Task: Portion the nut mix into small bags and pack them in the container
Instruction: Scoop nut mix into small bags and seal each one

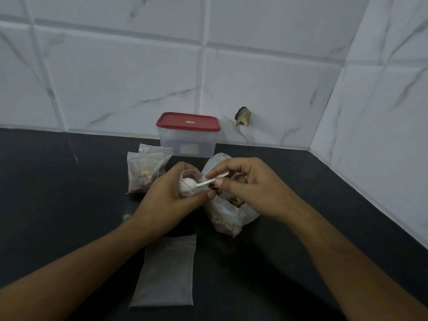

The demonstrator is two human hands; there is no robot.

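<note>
My left hand (166, 195) grips a small clear bag (188, 179) with its mouth held open. My right hand (245, 188) pinches the handle of a white plastic spoon (203, 183), whose bowl sits inside that bag's mouth. Under my right hand lies the large clear bag of nut mix (225, 216), partly hidden. Two filled small bags (144, 171) lie to the left on the dark counter. An empty flat small bag (166, 272) lies near me between my forearms. The clear container with the red lid (188, 135) stands closed against the wall.
The black counter (58, 193) meets white marble-look tiled walls behind and on the right, forming a corner. A broken hole in the tile (243, 116) shows to the right of the container.
</note>
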